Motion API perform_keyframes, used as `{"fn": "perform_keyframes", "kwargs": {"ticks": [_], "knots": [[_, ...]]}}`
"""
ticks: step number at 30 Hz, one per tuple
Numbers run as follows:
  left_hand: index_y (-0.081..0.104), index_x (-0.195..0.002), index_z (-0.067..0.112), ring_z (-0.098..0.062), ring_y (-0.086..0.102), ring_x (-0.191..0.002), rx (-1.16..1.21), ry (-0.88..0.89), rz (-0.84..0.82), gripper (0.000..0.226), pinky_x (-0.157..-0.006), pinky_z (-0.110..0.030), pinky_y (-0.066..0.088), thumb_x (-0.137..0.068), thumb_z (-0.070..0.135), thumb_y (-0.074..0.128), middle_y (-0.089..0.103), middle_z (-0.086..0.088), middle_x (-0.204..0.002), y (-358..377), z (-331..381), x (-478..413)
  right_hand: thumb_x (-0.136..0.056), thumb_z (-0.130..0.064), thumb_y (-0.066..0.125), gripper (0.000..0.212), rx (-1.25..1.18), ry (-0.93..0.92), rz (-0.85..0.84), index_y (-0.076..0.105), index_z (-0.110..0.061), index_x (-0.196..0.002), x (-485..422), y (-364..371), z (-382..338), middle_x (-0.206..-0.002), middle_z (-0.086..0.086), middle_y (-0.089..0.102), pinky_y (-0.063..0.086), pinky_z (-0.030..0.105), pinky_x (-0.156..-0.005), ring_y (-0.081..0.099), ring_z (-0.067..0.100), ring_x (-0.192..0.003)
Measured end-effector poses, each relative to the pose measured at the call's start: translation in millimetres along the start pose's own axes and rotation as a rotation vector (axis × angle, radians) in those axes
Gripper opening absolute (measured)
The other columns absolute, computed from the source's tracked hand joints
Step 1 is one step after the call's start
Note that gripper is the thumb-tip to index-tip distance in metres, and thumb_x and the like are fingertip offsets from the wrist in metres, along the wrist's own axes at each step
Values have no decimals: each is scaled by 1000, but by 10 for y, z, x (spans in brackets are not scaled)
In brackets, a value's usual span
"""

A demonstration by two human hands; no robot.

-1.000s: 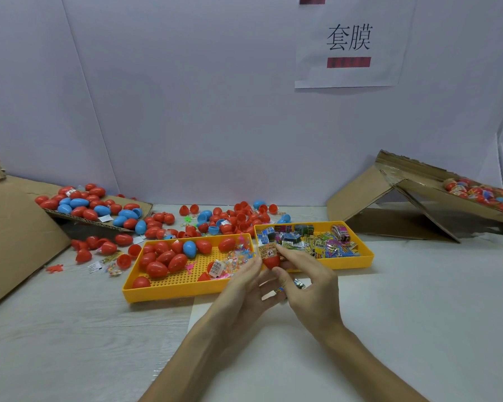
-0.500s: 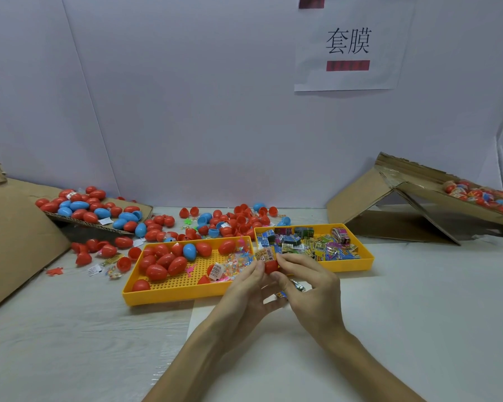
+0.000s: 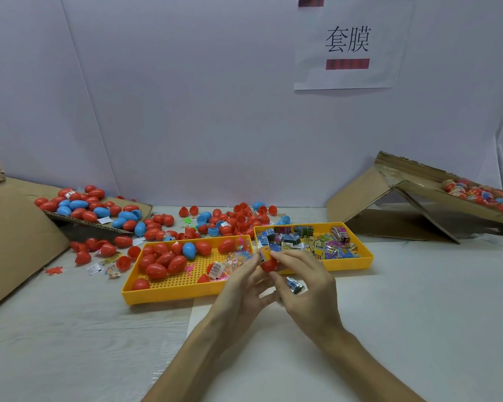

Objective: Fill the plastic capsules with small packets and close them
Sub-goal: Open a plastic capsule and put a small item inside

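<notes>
A yellow tray [image 3: 169,295] on the left holds loose capsules. Beside its right end, above the surface, the left hand [image 3: 244,285] and right hand [image 3: 308,288] pinch a red capsule [image 3: 269,265], with a small packet [image 3: 262,254] at its top. The packet tray [image 3: 349,264] lies just beyond.

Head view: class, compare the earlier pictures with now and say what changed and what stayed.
The left hand and right hand drew the red capsule and printed packet slightly back from the yellow trays, right fingers closing over the capsule. Nothing let go; trays and capsule piles unchanged.
</notes>
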State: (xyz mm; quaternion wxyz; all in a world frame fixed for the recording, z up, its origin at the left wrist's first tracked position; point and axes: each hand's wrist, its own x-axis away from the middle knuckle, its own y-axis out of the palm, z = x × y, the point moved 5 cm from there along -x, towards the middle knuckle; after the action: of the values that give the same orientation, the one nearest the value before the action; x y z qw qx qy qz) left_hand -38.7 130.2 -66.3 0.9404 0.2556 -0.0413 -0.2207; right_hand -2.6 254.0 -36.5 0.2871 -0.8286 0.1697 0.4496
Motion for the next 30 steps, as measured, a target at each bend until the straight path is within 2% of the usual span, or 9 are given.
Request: {"fn": "perform_keyframes", "kwargs": {"ticks": [4, 9, 12, 16, 21, 25, 28, 30], "knots": [[73, -117, 14, -27, 62, -116, -25, 20, -7, 33, -96, -39, 55, -99, 35, 55, 63, -20, -123, 26, -2, 24, -80, -8, 80, 42, -32, 34, -19, 70, -9, -121, 4, 21, 22, -114, -3, 70, 57, 38, -89, 66, 15, -107], [72, -117, 13, -24, 63, -115, 14, -13, -32, 33, -94, -38, 55, -102, 33, 50, 64, -15, -119, 35, -18, 46, -80, -7, 76, 31, -25, -16, 29, 75, -4, -110, 3, -11, 27, -108, 2, 72, 56, 30, -88, 68, 15, -102], [68, -122, 12, -23, 64, -113, 18, -33, -42, 34, -96, -40, 53, -102, 32, 49, 63, -14, -122, 52, -36, 46, -81, -7, 74, 27, -37, -28, 45, 76, -5, -108, -10, -25, 18, -106, 0, 71, 56, 27, -87, 65, 10, -100], [70, -123, 11, -25, 62, -119, 54, -54, -31, 38, -96, -41, 55, -101, 33, 48, 64, -15, -132, 43, -41, 31, -80, -6, 78, 41, -63, 44, 12, 71, -9, -120, -13, -5, 40, -107, -5, 71, 54, 25, -89, 66, 8, -99], [74, -116, 12, -28, 64, -117, 109, -107, -7, 38, -92, -42, 55, -97, 31, 48, 66, -20, -127, 8, -68, 8, -79, -17, 78, 29, 6, 41, 30, 76, -12, -108, -9, -23, 45, -110, -5, 72, 55, 41, -88, 66, 10, -105], [55, -137, 8, -27, 65, -111, 68, -24, 86, 48, -91, -42, 52, -91, 22, 56, 63, -19, -133, -63, -15, -13, -79, -10, 79, 32, 20, -3, -2, 75, -13, -111, 3, 0, 31, -109, -5, 72, 56, 40, -85, 66, 10, -103], [58, -133, 8, -30, 64, -115, 48, 10, 84, 42, -94, -41, 54, -95, 27, 56, 63, -20, -132, -54, 22, -1, -80, -7, 78, 36, -8, -26, -28, 73, -11, -115, 2, 18, 8, -110, -2, 70, 57, 40, -86, 66, 12, -104], [60, -131, 8, -28, 65, -117, 30, 28, 68, 40, -93, -36, 57, -94, 24, 58, 65, -19, -130, -42, 32, 11, -80, -10, 78, 39, -36, -8, -31, 70, -11, -118, -4, 15, 1, -111, -5, 68, 56, 34, -89, 64, 9, -105]]}}
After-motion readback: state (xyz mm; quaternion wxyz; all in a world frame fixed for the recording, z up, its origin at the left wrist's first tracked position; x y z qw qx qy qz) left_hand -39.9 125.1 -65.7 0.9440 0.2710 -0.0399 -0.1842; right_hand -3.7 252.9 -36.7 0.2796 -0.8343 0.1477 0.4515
